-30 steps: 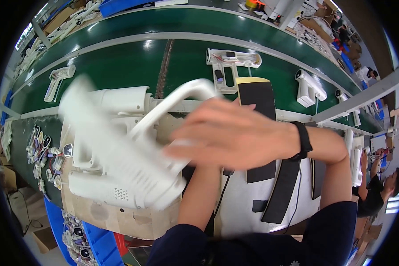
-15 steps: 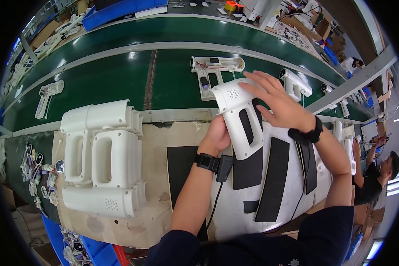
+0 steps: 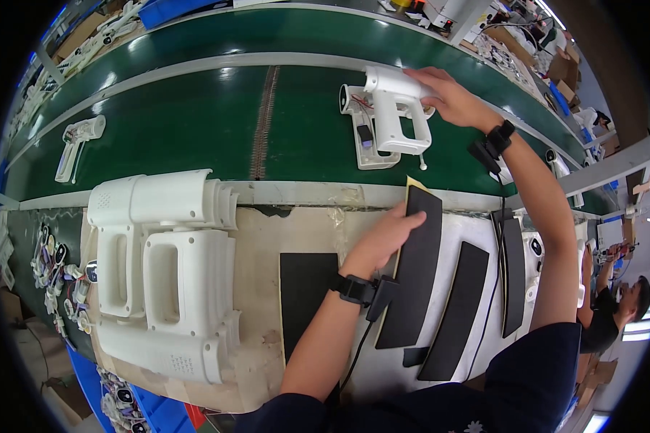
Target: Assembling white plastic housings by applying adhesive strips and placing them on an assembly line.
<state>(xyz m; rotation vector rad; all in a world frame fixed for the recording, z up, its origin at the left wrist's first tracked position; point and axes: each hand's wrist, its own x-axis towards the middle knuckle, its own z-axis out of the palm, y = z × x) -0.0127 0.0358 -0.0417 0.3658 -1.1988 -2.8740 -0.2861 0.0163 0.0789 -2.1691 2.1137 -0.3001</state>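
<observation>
At the far edge of the reach, my right hand (image 3: 455,97) grips the right end of a white plastic shell half (image 3: 404,137). That shell lies over, and partly covers, an open white housing (image 3: 374,157) with wires and a dark block inside, on the green conveyor belt (image 3: 195,123). My left hand (image 3: 383,242), nearer, is closed with the thumb on top of a black foam strip (image 3: 420,281). A pale yellow backing shows at the strip's upper end, which is lifted toward the belt's edge. Whatever the left fingers do underneath is hidden.
Stacked white shells (image 3: 173,274) stand left on the brown-covered bench. More black strips (image 3: 458,310) lie right of my left forearm. Small parts (image 3: 50,281) heap at far left. Another white housing (image 3: 79,144) sits on the belt. A co-worker (image 3: 617,310) is at right; cables hang from both wristbands.
My right hand has carried the white shell away onto the belt, over the wired housing. My left hand has let go of the shell and taken hold of a black foam strip.
</observation>
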